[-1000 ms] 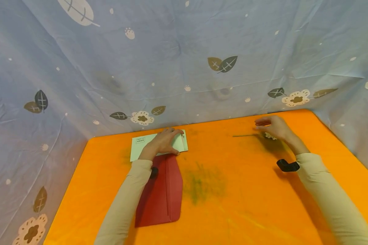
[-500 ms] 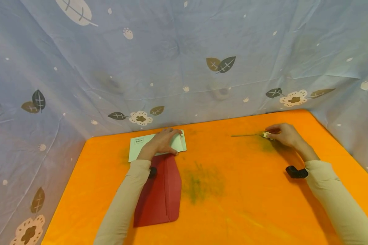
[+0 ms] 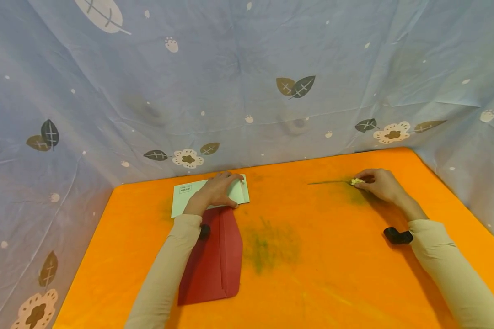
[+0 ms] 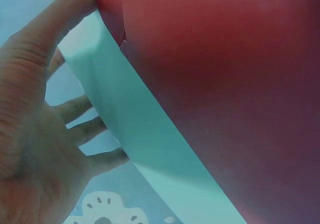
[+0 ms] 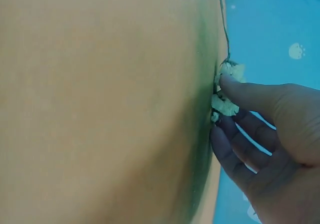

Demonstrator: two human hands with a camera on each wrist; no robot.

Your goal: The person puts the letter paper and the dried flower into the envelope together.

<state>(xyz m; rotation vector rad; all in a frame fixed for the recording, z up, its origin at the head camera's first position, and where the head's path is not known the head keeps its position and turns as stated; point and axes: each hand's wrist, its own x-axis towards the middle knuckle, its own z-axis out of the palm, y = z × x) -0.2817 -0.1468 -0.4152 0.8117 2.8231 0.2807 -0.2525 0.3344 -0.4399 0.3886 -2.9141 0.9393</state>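
Observation:
On the orange tabletop a pale green envelope (image 3: pixel 180 201) with a small printed box lies at the back left. My left hand (image 3: pixel 215 191) spans its right part, holding it between the thumb at the near edge and fingers at the far edge; the palm hides its middle. In the left wrist view, the green envelope (image 4: pixel 125 104) borders a red envelope (image 4: pixel 210 84). That red envelope (image 3: pixel 210 269) lies below it, partly under my left forearm. At the back right my right hand (image 3: pixel 384 185) pinches the pale yellow head of a thin-stemmed flower (image 5: pixel 226 104); the stem points left.
A patterned blue-grey cloth (image 3: pixel 247 59) hangs behind the table and along both sides. Green smudges (image 3: pixel 267 249) mark the orange tabletop (image 3: pixel 313 274) near the middle. Black bands (image 3: pixel 397 236) sit at the wrists.
My right hand has moved slightly right and down, from hovering over the flower to pinching its head, which is now seen at the fingertips. The left hand has stayed on the green envelope.

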